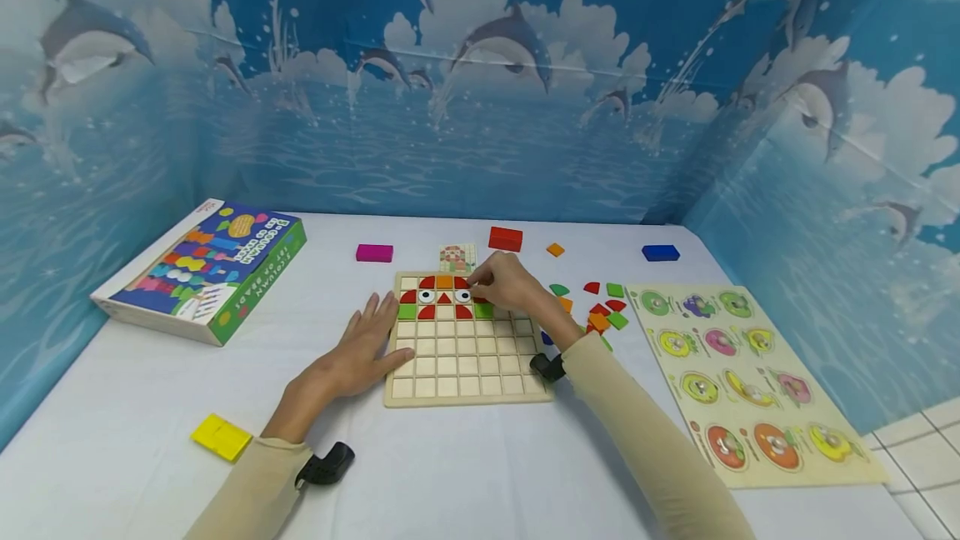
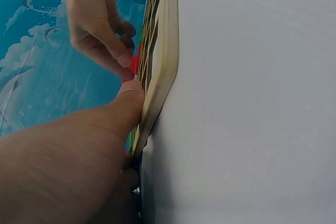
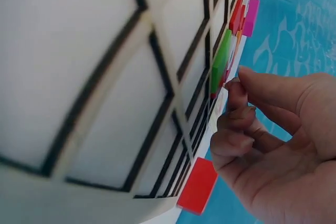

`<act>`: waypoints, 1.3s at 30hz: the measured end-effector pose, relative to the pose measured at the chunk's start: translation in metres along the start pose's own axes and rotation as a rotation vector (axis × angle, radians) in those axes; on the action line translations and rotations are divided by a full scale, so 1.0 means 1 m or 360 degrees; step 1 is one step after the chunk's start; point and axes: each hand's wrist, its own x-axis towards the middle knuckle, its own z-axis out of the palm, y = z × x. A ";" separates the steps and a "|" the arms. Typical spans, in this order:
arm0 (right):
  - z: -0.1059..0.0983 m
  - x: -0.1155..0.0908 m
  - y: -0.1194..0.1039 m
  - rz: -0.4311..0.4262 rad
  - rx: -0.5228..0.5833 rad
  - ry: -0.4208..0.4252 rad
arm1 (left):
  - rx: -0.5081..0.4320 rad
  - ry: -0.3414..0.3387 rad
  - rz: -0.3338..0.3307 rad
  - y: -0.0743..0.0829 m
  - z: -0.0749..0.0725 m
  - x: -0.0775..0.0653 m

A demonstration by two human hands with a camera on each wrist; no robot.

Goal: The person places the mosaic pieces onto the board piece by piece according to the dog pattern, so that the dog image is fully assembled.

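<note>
A square wooden grid board (image 1: 445, 399) lies on the table, its far rows filled with red, orange, green and eye-patterned tiles. My left hand (image 1: 365, 348) rests at the board's left edge with fingers spread, its thumb over the near-left squares. In the left wrist view that thumb (image 2: 131, 95) touches the board's rim. My right hand (image 1: 506, 282) is over the board's far right part, thumb and index finger pinched together at a red tile (image 1: 480, 300); the fingertips mostly hide it. A green tile (image 3: 221, 62) sits beside those fingertips in the right wrist view.
A small pattern card (image 1: 457, 257) lies behind the board. Loose coloured tiles (image 1: 598, 322) are scattered to its right, by a fruit puzzle board (image 1: 675, 390). A bead-set box (image 1: 217, 265) stands at left. Red (image 1: 506, 238), magenta (image 1: 374, 252), blue (image 1: 661, 252) and yellow (image 1: 221, 437) blocks lie around.
</note>
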 end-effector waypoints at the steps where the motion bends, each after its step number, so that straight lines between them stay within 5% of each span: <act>1: 0.000 0.000 -0.001 -0.0019 -0.0010 0.0011 | 0.0010 -0.0010 -0.0009 0.000 0.000 0.000; 12: 0.013 0.031 -0.021 -0.0304 -0.0114 -0.0281 | -0.0002 -0.0016 0.0008 -0.004 0.004 0.005; 33: 0.025 0.038 -0.025 -0.0296 -0.0115 -0.0288 | 0.0025 -0.0017 -0.0008 -0.001 0.001 0.001; 39: 0.011 0.023 -0.022 -0.0365 -0.0013 -0.0184 | 0.0032 -0.0005 -0.0018 -0.003 0.001 0.000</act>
